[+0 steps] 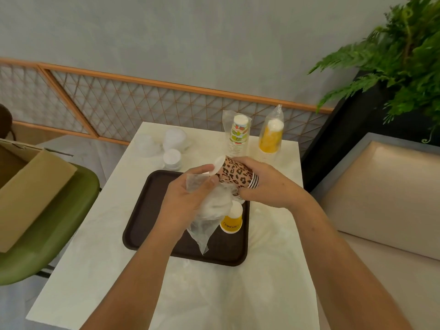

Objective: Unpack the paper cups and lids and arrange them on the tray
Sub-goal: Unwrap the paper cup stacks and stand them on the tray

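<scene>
Partly: right hand grips leopard stack, left hand pinches wrapper; yellow cup on tray beneath; sleeves beyond, seemingly unopened.

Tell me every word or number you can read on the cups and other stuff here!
Yellow cup on the tray: one dark line of print, upside down, too blurred to read.
Green-patterned cup stack in its sleeve: coloured patches, too small to read.
Leopard-print cups in the right hand: spots only, no words.
Plastic bag in the left hand: no print.
</scene>
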The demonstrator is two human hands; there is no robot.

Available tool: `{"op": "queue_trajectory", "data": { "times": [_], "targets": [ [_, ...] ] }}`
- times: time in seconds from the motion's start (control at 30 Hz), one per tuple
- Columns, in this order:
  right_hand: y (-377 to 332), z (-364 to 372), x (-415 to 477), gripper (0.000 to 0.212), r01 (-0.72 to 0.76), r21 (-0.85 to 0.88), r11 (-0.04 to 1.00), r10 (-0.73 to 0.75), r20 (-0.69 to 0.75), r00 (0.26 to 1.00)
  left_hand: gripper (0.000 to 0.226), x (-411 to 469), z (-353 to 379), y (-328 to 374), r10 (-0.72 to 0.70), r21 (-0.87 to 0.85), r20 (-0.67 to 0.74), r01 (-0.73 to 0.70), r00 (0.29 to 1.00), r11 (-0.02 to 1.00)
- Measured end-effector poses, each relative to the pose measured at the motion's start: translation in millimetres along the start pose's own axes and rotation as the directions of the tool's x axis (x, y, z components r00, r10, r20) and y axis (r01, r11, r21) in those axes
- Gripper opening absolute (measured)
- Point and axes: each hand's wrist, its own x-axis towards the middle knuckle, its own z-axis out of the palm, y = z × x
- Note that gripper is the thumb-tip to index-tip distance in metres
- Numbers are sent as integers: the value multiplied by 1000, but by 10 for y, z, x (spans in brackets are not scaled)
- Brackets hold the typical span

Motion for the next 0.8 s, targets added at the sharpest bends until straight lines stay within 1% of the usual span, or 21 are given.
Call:
{"op": "queue_trajectory", "data": {
  "times": [0.07, 0.1, 0.17, 0.2, 0.27, 0.37, 0.47, 0.63, 0.8],
  "targets": [
    [54, 48, 90, 67, -4, 63, 998, 14, -164, 986, 28, 37, -9, -41, 1, -1, -51, -1, 999, 1000],
    [96, 77, 131, 66, 14, 114, 993, 18, -275, 961, 28, 54, -18, -60, -1, -3, -74, 1, 997, 1000],
    [201, 121, 213, 70, 66, 190, 980, 33, -476, 879, 27, 86, -34, -91, -21, -7, -110, 20, 994, 1000],
    [239, 144, 244, 71, 94, 222, 970, 43, -541, 840, 27, 100, -42, -107, -31, -9, -118, 31, 993, 999],
    [325, 207, 302, 73, 122, 252, 960, 57, -603, 796, 27, 130, -55, -125, -59, -11, -128, 58, 990, 998],
    [486, 355, 371, 74, 102, 226, 969, 72, -650, 756, 28, 187, -81, -164, -71, 3, -137, 72, 988, 997],
    [686, 509, 436, 73, 35, 227, 973, 125, -650, 750, 28, 237, -90, -202, -84, 0, -150, 85, 985, 996],
    [1010, 689, 547, 77, -165, 185, 969, 241, -549, 800, 28, 299, -52, -271, -103, 18, -159, 107, 982, 994],
    [1153, 732, 560, 80, -223, 153, 963, 270, -489, 830, 31, 282, 20, -264, -127, 31, -155, 133, 980, 991]
  ]
}}
